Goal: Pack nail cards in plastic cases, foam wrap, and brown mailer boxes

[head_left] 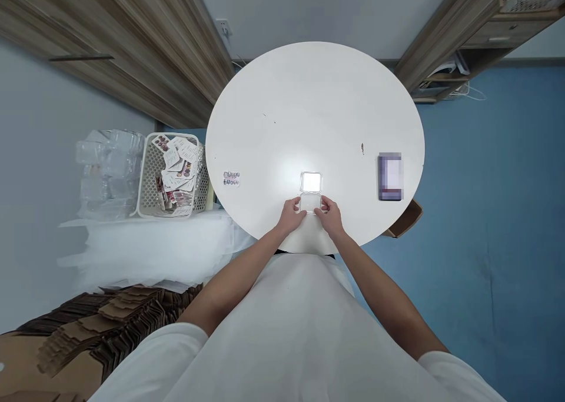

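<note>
A small clear plastic case (311, 203) lies unfolded near the front edge of the round white table, its lid half pointing away from me and catching a bright reflection. My left hand (292, 213) grips the near half at its left side, fingers closed against the edge. On the opposite side my right hand (330, 215) holds the same half between thumb and fingers. To the left on the table lies a small sheet with rows of purplish round shapes (231, 179).
A dark-edged, blurred purple and white object (390, 176) lies at the table's right. Left of the table stand a white basket of printed cards (202, 181) and stacked clear cases (110, 172). Folded cardboard (128, 319) is at lower left; an open brown box (405, 219) sits below the right edge.
</note>
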Action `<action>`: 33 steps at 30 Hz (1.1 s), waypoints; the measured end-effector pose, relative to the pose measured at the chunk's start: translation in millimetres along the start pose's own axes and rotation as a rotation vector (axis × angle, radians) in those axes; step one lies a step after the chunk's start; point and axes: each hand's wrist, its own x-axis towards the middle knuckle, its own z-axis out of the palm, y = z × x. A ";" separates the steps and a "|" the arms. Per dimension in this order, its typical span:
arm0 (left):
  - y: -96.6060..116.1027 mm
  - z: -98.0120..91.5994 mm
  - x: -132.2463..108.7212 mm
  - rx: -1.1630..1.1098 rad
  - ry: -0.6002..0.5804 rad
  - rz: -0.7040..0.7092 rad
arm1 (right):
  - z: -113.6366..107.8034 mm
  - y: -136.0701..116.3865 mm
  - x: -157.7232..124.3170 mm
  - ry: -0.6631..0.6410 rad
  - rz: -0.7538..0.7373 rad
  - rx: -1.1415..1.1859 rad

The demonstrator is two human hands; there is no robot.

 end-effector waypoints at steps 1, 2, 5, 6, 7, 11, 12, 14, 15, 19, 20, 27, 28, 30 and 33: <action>0.2 0.6 0.6 0.008 -0.007 0.010 | -0.4 -0.2 1.4 -0.003 -0.012 -0.017; 0.5 1.2 0.8 0.015 -0.012 0.016 | -0.7 -0.2 2.5 -0.005 -0.024 -0.032; 1.4 2.5 0.0 0.033 -0.021 0.022 | -1.1 0.4 3.8 -0.016 -0.051 -0.064; 1.6 2.7 -0.7 0.034 -0.020 0.025 | -1.2 0.7 3.8 -0.021 -0.056 -0.070; 1.8 2.9 -1.3 0.033 -0.017 0.029 | -1.2 1.0 3.7 -0.027 -0.058 -0.076; 2.1 3.4 -2.5 0.021 0.006 0.040 | -1.3 1.9 3.8 -0.041 -0.046 -0.083; 2.0 3.4 -2.3 0.018 0.009 0.040 | -1.3 2.1 4.0 -0.042 -0.046 -0.083; 1.9 3.3 -1.6 0.012 0.009 0.039 | -1.4 2.3 4.6 -0.045 -0.055 -0.084; 1.6 3.2 -1.2 0.009 0.007 0.040 | -1.5 2.4 4.9 -0.046 -0.062 -0.084; 0.0 2.9 0.0 -0.004 -0.003 0.052 | -1.4 2.5 5.0 -0.048 -0.074 -0.076; -0.6 3.0 0.0 -0.006 -0.005 0.054 | -1.3 2.5 5.0 -0.047 -0.076 -0.072; -2.8 -0.8 -2.6 -0.016 -0.018 0.058 | -3.3 1.1 2.5 0.032 -0.038 -0.003; -2.9 -3.5 -3.7 -0.012 -0.018 0.058 | -3.9 -0.4 0.4 0.066 -0.042 0.011; -3.5 -11.9 -6.0 0.002 -0.022 0.070 | -3.6 -6.2 -5.8 0.137 -0.097 0.023; -7.4 -34.0 -8.7 0.038 -0.005 0.108 | 4.3 -22.5 -17.6 0.173 -0.257 -0.015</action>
